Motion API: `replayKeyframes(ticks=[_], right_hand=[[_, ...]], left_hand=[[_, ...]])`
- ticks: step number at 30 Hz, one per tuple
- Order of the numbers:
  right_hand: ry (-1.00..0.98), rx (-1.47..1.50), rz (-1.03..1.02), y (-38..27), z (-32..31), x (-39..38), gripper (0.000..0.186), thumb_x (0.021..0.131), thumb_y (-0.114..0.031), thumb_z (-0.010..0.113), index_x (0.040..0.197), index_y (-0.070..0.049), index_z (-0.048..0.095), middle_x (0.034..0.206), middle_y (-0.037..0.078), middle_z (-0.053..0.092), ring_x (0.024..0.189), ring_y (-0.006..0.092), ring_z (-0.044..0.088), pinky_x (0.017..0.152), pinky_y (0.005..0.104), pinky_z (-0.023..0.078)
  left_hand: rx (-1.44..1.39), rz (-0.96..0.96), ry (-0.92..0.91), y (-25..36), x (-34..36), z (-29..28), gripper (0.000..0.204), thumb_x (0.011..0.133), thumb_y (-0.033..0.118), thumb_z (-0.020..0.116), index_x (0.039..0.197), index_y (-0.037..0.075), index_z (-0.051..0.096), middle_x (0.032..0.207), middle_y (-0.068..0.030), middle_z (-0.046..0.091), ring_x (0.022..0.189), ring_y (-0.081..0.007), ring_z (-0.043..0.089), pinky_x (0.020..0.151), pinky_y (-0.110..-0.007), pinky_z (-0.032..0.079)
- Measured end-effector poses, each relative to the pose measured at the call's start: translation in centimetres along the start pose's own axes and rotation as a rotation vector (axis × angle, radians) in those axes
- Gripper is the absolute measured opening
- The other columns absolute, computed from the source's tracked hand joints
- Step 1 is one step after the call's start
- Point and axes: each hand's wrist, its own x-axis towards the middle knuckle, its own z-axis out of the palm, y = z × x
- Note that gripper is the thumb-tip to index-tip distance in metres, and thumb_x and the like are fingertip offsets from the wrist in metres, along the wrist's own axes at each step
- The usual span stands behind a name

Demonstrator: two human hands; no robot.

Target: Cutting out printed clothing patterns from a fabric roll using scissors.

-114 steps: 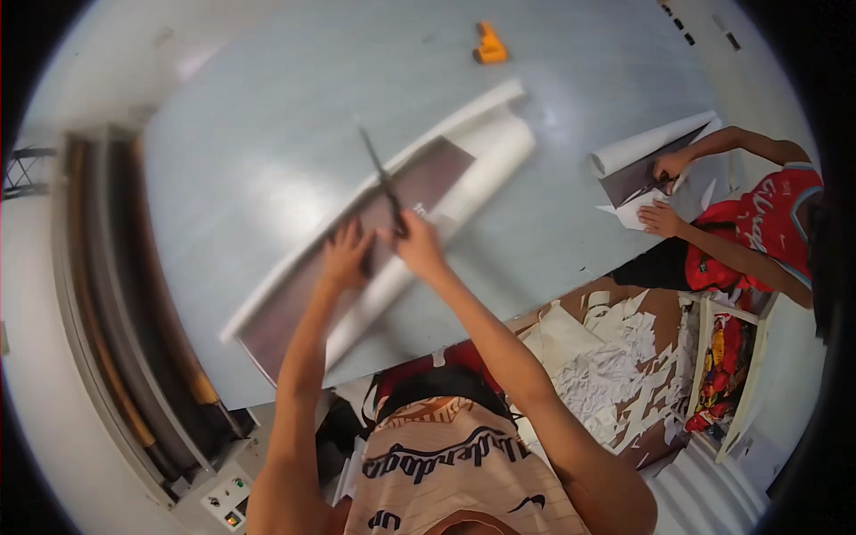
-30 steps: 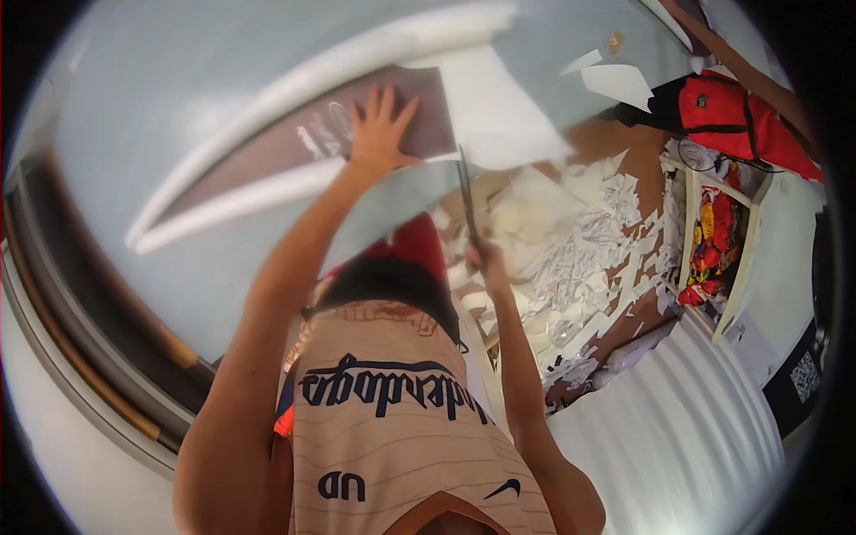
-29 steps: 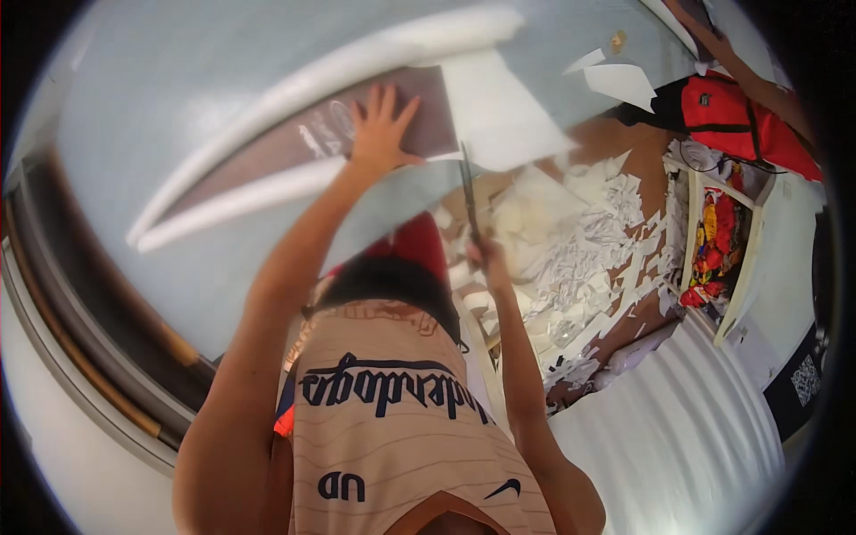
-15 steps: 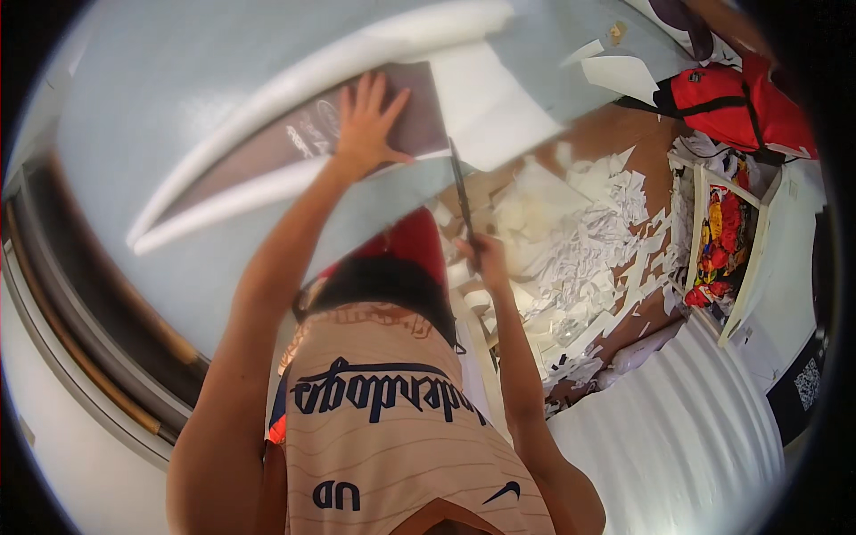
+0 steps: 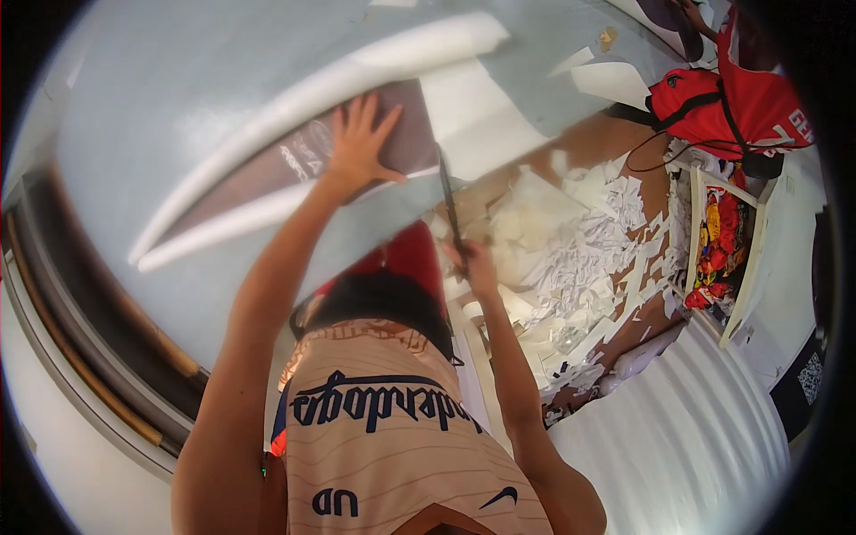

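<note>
My left hand [image 5: 361, 152] lies flat with fingers spread on a dark brown printed sheet [image 5: 259, 178] that has white curled margins, on the pale blue table [image 5: 223, 80]. In my right hand [image 5: 475, 267] is a pair of dark scissors [image 5: 451, 205], the fingers wrapped round its handles. The blades point away from me, and their tips meet the sheet's right edge by the white margin [image 5: 477, 111]. The sheet's long far margin [image 5: 339, 80] is rolled up.
Many white paper scraps [image 5: 588, 232] cover the brown floor beside the table. A person in red [image 5: 731, 102] is at the upper right. A white-framed box [image 5: 713, 241] of colourful things and a ridged white sheet [image 5: 687, 428] lie to the right.
The sheet and both hands appear slightly lower and further left. The scissors stay at the sheet's right edge. More of the person in red shows at the upper right.
</note>
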Motion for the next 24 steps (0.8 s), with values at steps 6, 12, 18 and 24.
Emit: replayKeyframes(ticks=[6, 12, 18, 24], right_hand=[[0.02, 0.143, -0.052, 0.5, 0.1, 0.9, 0.047, 0.086, -0.043, 0.086, 0.072, -0.004, 0.063, 0.055, -0.004, 0.05, 0.044, 0.006, 0.047, 0.042, 0.0241, 0.034], [-0.013, 0.047, -0.03, -0.5, 0.8, 2.9, 0.046, 0.085, -0.043, 0.086, 0.074, -0.005, 0.064, 0.055, -0.004, 0.05, 0.044, 0.0058, 0.046, 0.044, 0.0233, 0.032], [0.015, 0.066, -0.042, -1.6, 1.5, 3.2, 0.044, 0.086, -0.041, 0.086, 0.074, -0.005, 0.063, 0.055, -0.003, 0.051, 0.043, 0.0057, 0.045, 0.043, 0.0235, 0.032], [0.011, 0.028, -0.053, -3.7, 1.5, 5.5, 0.044, 0.086, -0.04, 0.086, 0.074, -0.005, 0.063, 0.054, -0.003, 0.051, 0.042, 0.0059, 0.047, 0.041, 0.0241, 0.034]], left_hand=[[-0.002, 0.016, -0.006, 0.2, 0.1, -0.2, 0.137, 0.05, 0.078, 0.084, 0.164, 0.024, 0.03, 0.168, -0.0258, 0.015, 0.156, -0.0472, 0.013, 0.12, -0.073, 0.017], [-0.005, 0.002, -0.038, 0.2, 0.1, -0.2, 0.136, 0.051, 0.076, 0.085, 0.164, 0.024, 0.03, 0.168, -0.0258, 0.015, 0.156, -0.0456, 0.013, 0.12, -0.072, 0.017], [-0.005, -0.007, -0.043, -0.1, 0.2, -0.2, 0.136, 0.051, 0.075, 0.086, 0.164, 0.024, 0.029, 0.169, -0.0252, 0.014, 0.157, -0.0445, 0.013, 0.12, -0.072, 0.016], [-0.023, -0.006, -0.039, -0.3, 0.3, 0.2, 0.137, 0.05, 0.074, 0.086, 0.164, 0.025, 0.029, 0.169, -0.0249, 0.014, 0.157, -0.0444, 0.013, 0.121, -0.071, 0.016]])
